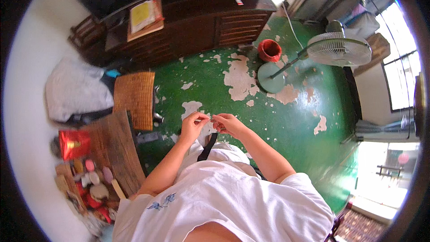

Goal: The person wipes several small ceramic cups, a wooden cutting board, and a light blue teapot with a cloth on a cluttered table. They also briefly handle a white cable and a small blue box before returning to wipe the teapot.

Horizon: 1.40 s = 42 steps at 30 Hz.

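Left hand [192, 127] and right hand [229, 124], nearly touching, pinch a thin piece [211, 119], probably light; best held by ends.

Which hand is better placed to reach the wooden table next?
Probably the left: the left hand is nearer the wooden table, which lies on that side; the right hand is farther away.

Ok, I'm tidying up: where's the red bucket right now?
In the head view, the red bucket is upper right of centre, on the green floor, between the fan base and the dark cabinet.
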### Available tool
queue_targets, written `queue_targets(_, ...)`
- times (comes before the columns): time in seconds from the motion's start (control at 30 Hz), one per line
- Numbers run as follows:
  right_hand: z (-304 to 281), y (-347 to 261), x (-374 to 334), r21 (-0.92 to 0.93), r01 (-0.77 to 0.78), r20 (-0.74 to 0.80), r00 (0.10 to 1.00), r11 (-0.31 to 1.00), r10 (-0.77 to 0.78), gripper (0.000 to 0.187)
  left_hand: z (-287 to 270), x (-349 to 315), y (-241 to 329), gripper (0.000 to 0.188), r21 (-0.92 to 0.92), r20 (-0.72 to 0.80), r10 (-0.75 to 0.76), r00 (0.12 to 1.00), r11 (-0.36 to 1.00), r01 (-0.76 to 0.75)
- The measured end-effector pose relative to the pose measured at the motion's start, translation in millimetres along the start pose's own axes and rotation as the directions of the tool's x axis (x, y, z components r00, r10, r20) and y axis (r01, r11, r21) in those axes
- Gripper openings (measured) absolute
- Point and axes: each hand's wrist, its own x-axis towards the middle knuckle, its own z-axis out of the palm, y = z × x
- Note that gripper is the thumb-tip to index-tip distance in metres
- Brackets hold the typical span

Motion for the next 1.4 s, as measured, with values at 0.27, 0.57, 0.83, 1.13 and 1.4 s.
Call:
queue_targets(0.27, -104.8, -52.9, 73.8, 0.461, 0.29, -0.259, 0.948, 0.839, -0.185, 0.016, 43.4, 208.0, -14.1, 0.022, -0.08, 0.566, -0.231, 0.791, 0.94, 0.331)
queue_targets(0.57, -207.2, -140.3, 166.1, 0.823, 0.431, -0.508, 0.851, 0.371, 0.137, 0.018, 59.7, 397.3, 20.5, 0.023, 0.056, 0.605, -0.475, 0.638, 0.825, 0.562)
queue_targets(0.83, -429.1, -210.1, 282.5, 0.723, 0.624, -0.676, 0.728, 0.297, 0.118, 0.011, 74.5, 457.3, 11.3, 0.022, -0.1, 0.41, -0.59, 0.696, 0.73, 0.677)
queue_targets(1.13, -486.0, -237.1, 348.7, 0.509, 0.201, -0.714, 0.641, 0.837, 0.281, 0.042, 60.1, 406.3, -7.6, 0.031, 0.021, -0.181, -0.194, 0.964, 0.979, 0.201)
queue_targets(1.4, -199.8, -180.4, 371.9, -0.358, -0.318, -0.125, 0.948, 0.878, 0.293, 0.052, 23.4, 222.8, -28.8, 0.049, -0.113, -0.397, -0.42, 0.816, 0.905, 0.411)
